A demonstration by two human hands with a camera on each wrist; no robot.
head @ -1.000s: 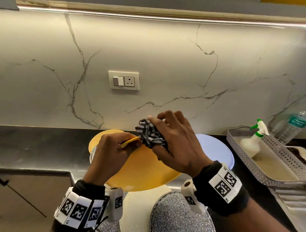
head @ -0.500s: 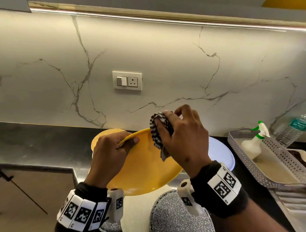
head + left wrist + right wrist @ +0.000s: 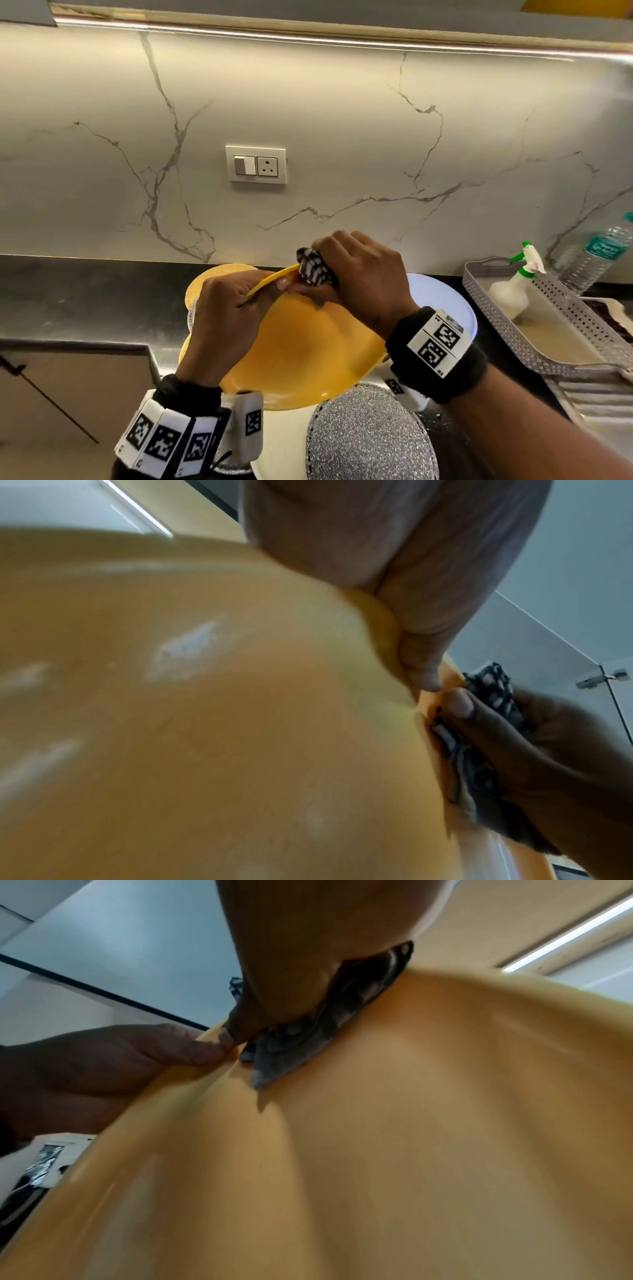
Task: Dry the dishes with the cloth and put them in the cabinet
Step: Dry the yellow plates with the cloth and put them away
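A yellow plate (image 3: 301, 356) is held tilted above the counter. My left hand (image 3: 233, 308) grips its far left rim, thumb on top. My right hand (image 3: 363, 277) holds a bunched black-and-white checked cloth (image 3: 313, 270) pressed over the plate's far rim, right beside my left thumb. The left wrist view is filled by the plate (image 3: 205, 723), with the cloth (image 3: 493, 696) at its right edge. From the right wrist, the cloth (image 3: 308, 1042) lies against the plate (image 3: 411, 1150) under my palm.
Another yellow plate (image 3: 212, 277) and a pale blue plate (image 3: 442, 301) lie on the dark counter behind. Glittery silver plates (image 3: 370, 438) sit near me. A grey perforated tray (image 3: 561, 329) with a spray bottle (image 3: 513, 291) and a water bottle (image 3: 599, 253) stands right.
The right hand slid the cloth from the plate's inner face up onto the far rim, next to the left thumb. The plate tilted a little and stayed in the left hand.
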